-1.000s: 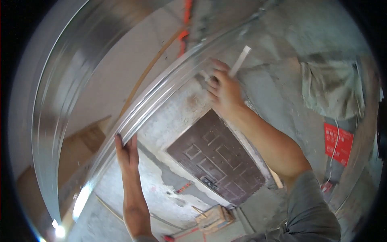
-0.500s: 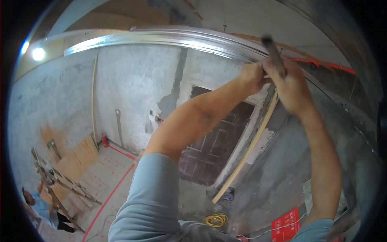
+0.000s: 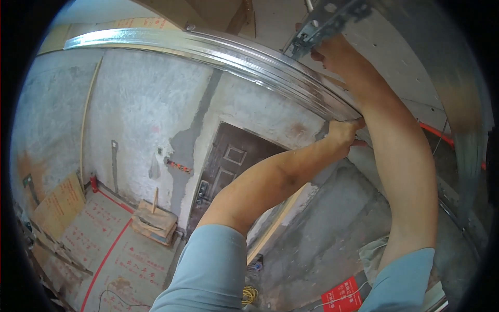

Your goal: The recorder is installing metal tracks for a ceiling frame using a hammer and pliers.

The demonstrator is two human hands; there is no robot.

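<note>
Shiny ribbed metal channels (image 3: 228,54) run overhead in a long curve from the far left toward my arms. My left hand (image 3: 344,133) is closed just under their near right end; what its fingers hold is hidden, and a small red piece shows beside it. Higher up, my right hand (image 3: 332,49) reaches behind a slotted, toothed metal strip (image 3: 319,26), which hides part of the hand. Its fingers look curled, and what they grip cannot be made out.
Below are a dark panelled door (image 3: 228,161), a leaning wooden batten (image 3: 275,223), a brown box-like bundle (image 3: 154,221) and a coiled yellow cord (image 3: 249,295). A wooden sawhorse-like frame (image 3: 60,255) stands at lower left. Ceiling boards (image 3: 397,67) lie above.
My right hand has moved up and away from my left, which stays by the channel. The dark-handled tool seen in my right hand no longer shows. The view has shifted; the other person is out of sight.
</note>
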